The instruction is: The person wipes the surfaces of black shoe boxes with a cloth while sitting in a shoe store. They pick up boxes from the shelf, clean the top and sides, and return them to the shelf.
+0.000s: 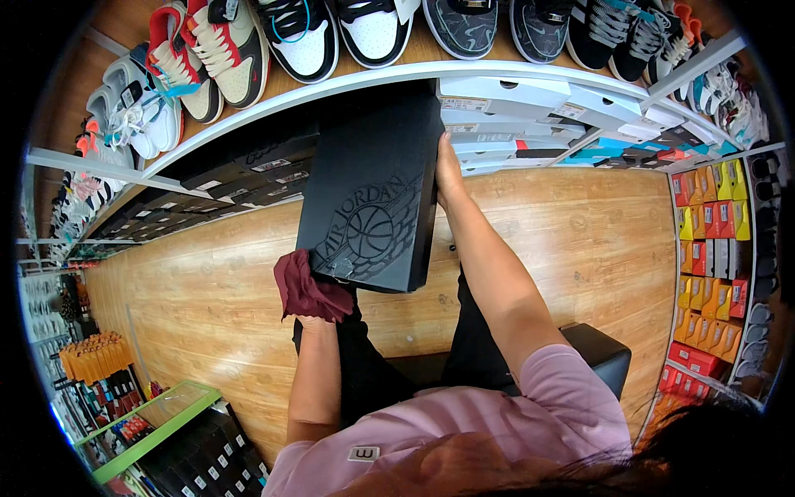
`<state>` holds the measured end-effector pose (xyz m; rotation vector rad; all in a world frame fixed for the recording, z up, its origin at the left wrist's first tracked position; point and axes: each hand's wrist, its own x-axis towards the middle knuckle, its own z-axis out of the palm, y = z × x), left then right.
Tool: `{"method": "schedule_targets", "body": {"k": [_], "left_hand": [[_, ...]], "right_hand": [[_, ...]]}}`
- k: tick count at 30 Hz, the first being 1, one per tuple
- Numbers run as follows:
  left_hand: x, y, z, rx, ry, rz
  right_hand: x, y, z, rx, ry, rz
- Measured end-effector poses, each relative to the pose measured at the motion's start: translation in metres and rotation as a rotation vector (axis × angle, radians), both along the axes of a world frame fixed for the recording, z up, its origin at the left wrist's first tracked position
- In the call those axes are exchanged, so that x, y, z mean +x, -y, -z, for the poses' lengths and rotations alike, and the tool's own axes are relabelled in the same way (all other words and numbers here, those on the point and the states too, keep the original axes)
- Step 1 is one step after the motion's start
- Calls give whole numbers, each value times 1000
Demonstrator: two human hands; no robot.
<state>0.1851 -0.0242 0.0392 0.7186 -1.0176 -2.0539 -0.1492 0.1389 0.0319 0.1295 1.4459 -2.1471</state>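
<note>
A black Air Jordan shoebox [372, 180] is held between both hands, its far end at the gap under the shoe shelf. My right hand [448, 168] grips the box's right side, fingers partly hidden beyond its edge. At the near left corner, my left hand [315, 310] is mostly covered by a dark red cloth [310, 292] and supports the box there; its fingers are hidden. The lid bears a ball-and-wings print and a shiny patch near the near edge.
Sneakers [366, 31] line the shelf edge [298, 93] above. Black boxes [261, 161] are stacked left of the held box, white boxes [497, 105] right. A black padded seat [596, 354] stands by the person's right side. A green-edged glass case [161, 428] is at lower left.
</note>
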Motion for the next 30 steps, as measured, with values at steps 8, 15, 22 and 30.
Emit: {"method": "schedule_targets", "body": {"k": [8,15,22,30], "left_hand": [[3,-7,-8,-358,158,-12],[-2,0,-2,-617,349,45],[12,-26,9,-539,344,77],[1,-37,-41,-1663,788,18]], "right_hand": [[5,7,17,28,183,0],[-22,15,67,207,83,-4],[-23,16,65,259,47,-65],[-18,12,60,370,-47,-57]]}}
